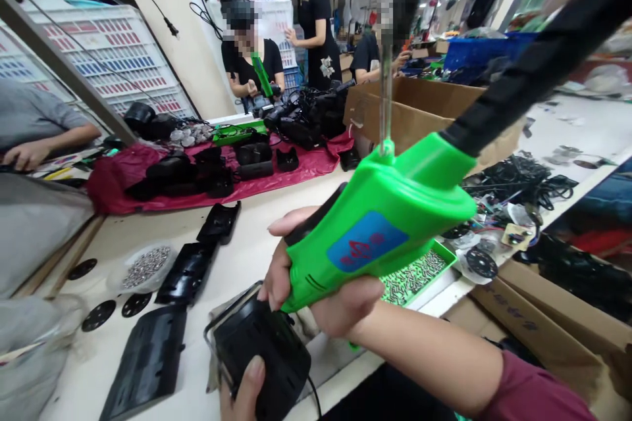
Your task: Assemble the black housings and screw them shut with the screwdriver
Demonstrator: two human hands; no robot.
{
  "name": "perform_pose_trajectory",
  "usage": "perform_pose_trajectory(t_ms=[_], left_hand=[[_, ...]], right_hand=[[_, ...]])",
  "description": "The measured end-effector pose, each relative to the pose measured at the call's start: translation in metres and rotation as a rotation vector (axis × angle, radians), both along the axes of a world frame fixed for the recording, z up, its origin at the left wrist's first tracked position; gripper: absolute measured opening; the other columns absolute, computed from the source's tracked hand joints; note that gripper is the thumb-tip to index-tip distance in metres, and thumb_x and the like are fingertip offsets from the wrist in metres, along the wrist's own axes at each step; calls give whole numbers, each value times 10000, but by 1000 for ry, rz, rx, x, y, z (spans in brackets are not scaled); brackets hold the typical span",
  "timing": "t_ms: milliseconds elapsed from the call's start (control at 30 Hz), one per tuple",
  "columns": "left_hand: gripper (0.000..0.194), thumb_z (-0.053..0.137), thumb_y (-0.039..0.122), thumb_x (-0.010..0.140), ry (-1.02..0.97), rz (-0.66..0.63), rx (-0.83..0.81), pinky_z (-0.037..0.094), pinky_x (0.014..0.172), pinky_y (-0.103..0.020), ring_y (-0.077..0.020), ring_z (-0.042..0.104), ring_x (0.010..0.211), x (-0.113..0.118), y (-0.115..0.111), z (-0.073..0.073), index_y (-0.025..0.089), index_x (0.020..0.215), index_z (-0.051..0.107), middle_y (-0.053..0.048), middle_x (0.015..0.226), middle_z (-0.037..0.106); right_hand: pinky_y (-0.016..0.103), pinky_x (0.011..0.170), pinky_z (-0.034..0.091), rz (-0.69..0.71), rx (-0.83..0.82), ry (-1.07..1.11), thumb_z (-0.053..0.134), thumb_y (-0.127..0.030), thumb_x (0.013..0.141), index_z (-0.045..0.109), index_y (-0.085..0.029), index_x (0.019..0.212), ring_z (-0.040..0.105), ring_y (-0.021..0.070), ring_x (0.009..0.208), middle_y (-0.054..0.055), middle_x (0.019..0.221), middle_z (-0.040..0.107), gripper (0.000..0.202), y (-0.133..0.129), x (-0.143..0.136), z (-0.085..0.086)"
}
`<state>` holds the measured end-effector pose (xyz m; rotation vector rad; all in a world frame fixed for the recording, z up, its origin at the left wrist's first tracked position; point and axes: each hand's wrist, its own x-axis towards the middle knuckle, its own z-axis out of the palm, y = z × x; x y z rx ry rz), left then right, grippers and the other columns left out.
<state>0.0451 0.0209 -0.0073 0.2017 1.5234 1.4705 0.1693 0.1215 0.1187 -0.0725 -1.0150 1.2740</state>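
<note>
My right hand (340, 302) is wrapped round a green electric screwdriver (380, 217) with a blue label; it hangs from a cord and its thick black cable runs up to the right. The tool's lower end is over a black plastic housing (266, 348), and its tip is hidden. At the bottom of the view my left hand (244, 388) grips that housing, thumb on its top face. A wire bracket runs along the housing's left edge, and a thin cable leaves it on the right. Behind the right wrist sits a green tray of screws (419, 273).
Black curved shells (148, 355) lie on the table to the left, near a bowl of small metal parts (147, 268) and black discs (99, 316). Beyond are a red sheet (118, 174) with black parts and a cardboard box (419, 102). Several people work around the tables.
</note>
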Motion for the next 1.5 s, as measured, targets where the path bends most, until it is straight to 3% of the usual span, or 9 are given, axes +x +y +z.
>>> perform_pose_trajectory(t_ms=[167, 333, 567, 733, 967, 1133, 1333, 1433, 1500], left_hand=[[545, 731, 463, 693, -14, -10, 33, 478, 997, -471, -341, 569, 1208, 10, 5, 18, 267, 1192, 635, -56, 1077, 735], [632, 745, 390, 673, -60, 69, -115, 470, 1004, -423, -297, 506, 1280, 16, 2, 27, 260, 1267, 572, -19, 844, 756], [640, 764, 301, 667, -169, 13, 2, 480, 990, -384, -270, 629, 1133, 8, -1, 19, 281, 1276, 566, 16, 891, 768], [681, 760, 311, 668, -235, -10, 9, 499, 963, -453, -301, 664, 1062, 1, 1, 14, 279, 1312, 540, 5, 904, 770], [498, 740, 355, 727, -253, 102, -6, 464, 1021, -401, -275, 513, 1277, 1, 4, 11, 309, 1211, 631, 14, 1009, 760], [484, 685, 342, 781, -386, 45, 54, 485, 989, -437, -271, 666, 1072, -3, 5, 6, 296, 1256, 610, -12, 973, 769], [363, 646, 435, 774, -685, -7, 299, 509, 941, -447, -299, 704, 966, -6, -4, 27, 275, 1089, 731, -72, 1033, 756], [320, 614, 411, 803, -712, -115, 420, 511, 930, -457, -317, 695, 989, -3, -8, 33, 243, 1035, 757, -104, 1054, 746], [307, 603, 411, 814, -734, -92, 410, 505, 941, -456, -313, 693, 994, -1, -6, 32, 240, 1012, 765, -103, 1059, 745]], right_hand=[[251, 452, 454, 62, -2, -7, 572, -799, 699, 586, -224, 1018, 475, 113, 422, -54, 538, 506, 657, 8, -12, -15], [271, 463, 500, 86, -52, 2, 611, -809, 645, 567, -223, 947, 469, 109, 393, -59, 522, 509, 661, 9, -17, -19], [268, 433, 462, -34, -75, -7, 606, -787, 674, 599, -210, 984, 463, 121, 392, -52, 512, 517, 655, -1, -9, -6], [286, 463, 498, -73, -10, 52, 595, -748, 729, 618, -214, 1055, 476, 125, 408, -42, 546, 537, 626, -3, -3, 4], [286, 458, 501, -255, -49, -85, 559, -788, 711, 588, -207, 1030, 489, 128, 410, -51, 519, 532, 663, 18, 11, -5], [288, 468, 501, -328, -124, -113, 487, -814, 726, 565, -219, 1009, 483, 114, 409, -63, 538, 520, 663, 24, 14, -2], [270, 429, 488, -303, -101, -92, 474, -837, 717, 576, -234, 982, 462, 109, 380, -72, 520, 503, 667, 6, 5, 8], [276, 444, 484, -288, -97, -102, 549, -828, 675, 595, -223, 981, 483, 120, 397, -64, 520, 527, 679, 2, 2, 4], [284, 457, 477, -268, -98, -134, 574, -820, 663, 598, -218, 993, 489, 128, 410, -59, 525, 539, 687, 4, 2, -2]])
